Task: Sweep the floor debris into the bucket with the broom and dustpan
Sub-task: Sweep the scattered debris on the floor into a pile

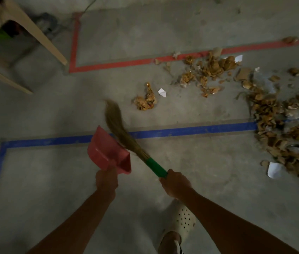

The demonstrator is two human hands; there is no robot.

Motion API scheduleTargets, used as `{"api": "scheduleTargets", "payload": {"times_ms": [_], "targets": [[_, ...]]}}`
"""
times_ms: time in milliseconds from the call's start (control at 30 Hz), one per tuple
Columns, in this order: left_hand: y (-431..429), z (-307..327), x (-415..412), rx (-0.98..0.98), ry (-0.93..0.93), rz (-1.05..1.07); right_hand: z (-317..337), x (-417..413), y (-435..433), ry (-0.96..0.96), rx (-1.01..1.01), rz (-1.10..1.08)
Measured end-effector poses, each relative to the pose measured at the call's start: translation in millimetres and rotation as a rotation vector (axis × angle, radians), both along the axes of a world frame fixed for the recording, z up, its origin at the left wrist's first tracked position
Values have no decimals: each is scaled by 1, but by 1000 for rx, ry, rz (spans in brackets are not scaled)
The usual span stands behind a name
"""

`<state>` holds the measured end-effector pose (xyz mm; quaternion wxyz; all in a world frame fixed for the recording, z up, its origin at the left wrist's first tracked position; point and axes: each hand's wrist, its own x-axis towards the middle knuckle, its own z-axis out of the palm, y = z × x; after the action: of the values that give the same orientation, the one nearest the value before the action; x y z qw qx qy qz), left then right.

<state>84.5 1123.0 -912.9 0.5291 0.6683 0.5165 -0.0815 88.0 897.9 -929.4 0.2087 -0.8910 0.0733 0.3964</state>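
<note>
Head view: my left hand (106, 181) grips the dustpan (108, 153), my right hand (175, 184) grips the broom (126, 138). A fast stroke may scatter the light debris (273, 110) wider.

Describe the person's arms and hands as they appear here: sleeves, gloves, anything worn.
Both forearms are bare, with no sleeve reaching into view. The left hand and the right hand wear no gloves, and no watch, ring or band is visible on either wrist, though the picture is dim and slightly blurred.
</note>
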Motion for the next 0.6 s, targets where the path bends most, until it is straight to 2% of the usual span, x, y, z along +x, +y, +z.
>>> {"api": "scheduleTargets", "payload": {"times_ms": [167,600], "targets": [[10,-18,44,-16,-33,-15,-32,39,13,64,-7,-102],[-64,-29,136,-46,-45,-150,-53,96,-29,141,102,-689]]}}
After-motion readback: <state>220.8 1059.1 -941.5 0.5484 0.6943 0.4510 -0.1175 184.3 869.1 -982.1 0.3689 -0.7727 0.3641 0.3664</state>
